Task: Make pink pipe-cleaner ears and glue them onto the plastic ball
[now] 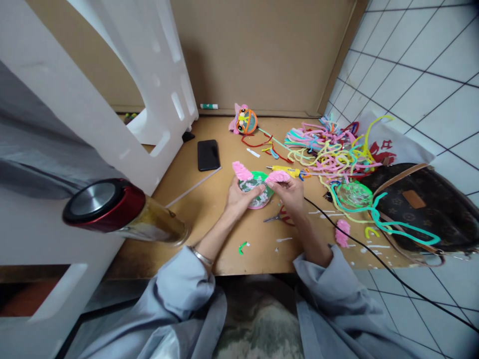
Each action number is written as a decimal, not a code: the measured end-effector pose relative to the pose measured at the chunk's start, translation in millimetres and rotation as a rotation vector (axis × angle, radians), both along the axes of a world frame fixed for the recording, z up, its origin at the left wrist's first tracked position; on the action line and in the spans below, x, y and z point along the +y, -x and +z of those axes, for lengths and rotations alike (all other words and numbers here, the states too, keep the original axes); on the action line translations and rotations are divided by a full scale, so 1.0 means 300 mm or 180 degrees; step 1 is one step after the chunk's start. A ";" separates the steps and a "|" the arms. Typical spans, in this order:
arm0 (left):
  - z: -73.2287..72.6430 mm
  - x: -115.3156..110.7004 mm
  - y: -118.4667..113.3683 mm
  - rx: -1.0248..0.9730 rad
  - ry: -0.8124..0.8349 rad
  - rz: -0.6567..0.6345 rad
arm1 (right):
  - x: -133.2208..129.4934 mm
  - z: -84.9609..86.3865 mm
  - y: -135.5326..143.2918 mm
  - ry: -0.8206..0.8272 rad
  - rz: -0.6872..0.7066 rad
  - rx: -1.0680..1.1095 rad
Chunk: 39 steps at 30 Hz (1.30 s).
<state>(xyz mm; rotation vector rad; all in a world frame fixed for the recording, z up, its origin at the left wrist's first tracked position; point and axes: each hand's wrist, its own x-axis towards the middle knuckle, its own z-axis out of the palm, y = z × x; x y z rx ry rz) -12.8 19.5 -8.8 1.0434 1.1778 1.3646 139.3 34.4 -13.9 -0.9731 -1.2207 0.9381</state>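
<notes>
My left hand cups a small round craft piece with a green rim and two fuzzy pink ears. My right hand pinches the right pink ear of that same piece. The left pink ear sticks up above my left fingers. Small scissors lie on the wooden table just below my right hand. A yellow glue gun rests right behind the piece, its black cord running off to the right.
A tangle of coloured pipe cleaners fills the back right, beside a brown handbag. A finished pink figure stands at the back wall. A black phone lies at the back left. A red-lidded bottle hangs close at left.
</notes>
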 end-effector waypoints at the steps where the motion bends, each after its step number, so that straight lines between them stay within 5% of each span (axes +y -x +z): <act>1: -0.003 -0.002 -0.002 0.0026 -0.0013 0.0000 | 0.001 -0.003 0.002 -0.0006 -0.0051 -0.0003; 12: -0.069 0.010 -0.016 0.0355 -0.0159 0.0255 | 0.005 -0.009 0.000 0.0298 -0.0083 -0.0023; 39: -0.070 0.017 0.020 0.0257 -0.0164 0.0067 | -0.006 0.015 0.016 0.0518 -0.0118 0.0297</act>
